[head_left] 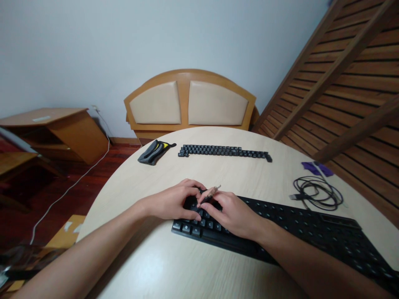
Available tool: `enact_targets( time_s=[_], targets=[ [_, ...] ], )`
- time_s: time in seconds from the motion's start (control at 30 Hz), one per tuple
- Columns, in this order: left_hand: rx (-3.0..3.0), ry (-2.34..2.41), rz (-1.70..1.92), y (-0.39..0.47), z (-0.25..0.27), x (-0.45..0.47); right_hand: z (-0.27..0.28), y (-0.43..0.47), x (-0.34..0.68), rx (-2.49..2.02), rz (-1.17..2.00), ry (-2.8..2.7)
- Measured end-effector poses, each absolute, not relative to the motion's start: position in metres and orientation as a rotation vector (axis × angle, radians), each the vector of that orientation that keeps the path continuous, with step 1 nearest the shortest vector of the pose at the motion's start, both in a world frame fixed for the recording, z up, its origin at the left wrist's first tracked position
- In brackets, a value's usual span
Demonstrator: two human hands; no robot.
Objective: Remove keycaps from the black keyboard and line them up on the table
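A black keyboard [215, 236] lies at an angle on the table, many of its key places bare and some lower-left keys still fitted. My left hand [177, 201] is curled over its left end, fingers and thumb on the keys; its fingertips partly hide what they touch. In my right hand [233, 214] is a small slim screwdriver-like tool [211, 194], pinched between thumb and fingers. Its metal end points up and to the right, while the lower end is hidden between my hands, close to the keys.
Loose black keycaps [218, 150] stand in rows at the table's far side. Left of them lies a grey, black and yellow pouch [156, 152]. A coiled black USB cable [318, 193] and a purple cloth [316, 168] are at the right. Behind stands a wooden headboard [183, 99].
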State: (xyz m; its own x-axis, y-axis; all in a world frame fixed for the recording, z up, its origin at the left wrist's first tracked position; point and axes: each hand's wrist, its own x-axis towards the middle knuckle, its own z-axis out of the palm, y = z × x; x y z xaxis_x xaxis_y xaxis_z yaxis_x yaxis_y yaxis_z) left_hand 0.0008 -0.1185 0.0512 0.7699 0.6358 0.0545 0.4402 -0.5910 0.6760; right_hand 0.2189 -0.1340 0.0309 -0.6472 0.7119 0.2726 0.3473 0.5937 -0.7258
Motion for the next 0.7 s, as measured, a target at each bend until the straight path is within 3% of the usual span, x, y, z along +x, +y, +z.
enact_targets(
  time_s=[0.7],
  targets=[
    [2.259,0.796,0.367,-0.1184,0.047,0.0012,0.0366,-0.134,0.2162,-0.828,0.915,-2.224]
  ],
)
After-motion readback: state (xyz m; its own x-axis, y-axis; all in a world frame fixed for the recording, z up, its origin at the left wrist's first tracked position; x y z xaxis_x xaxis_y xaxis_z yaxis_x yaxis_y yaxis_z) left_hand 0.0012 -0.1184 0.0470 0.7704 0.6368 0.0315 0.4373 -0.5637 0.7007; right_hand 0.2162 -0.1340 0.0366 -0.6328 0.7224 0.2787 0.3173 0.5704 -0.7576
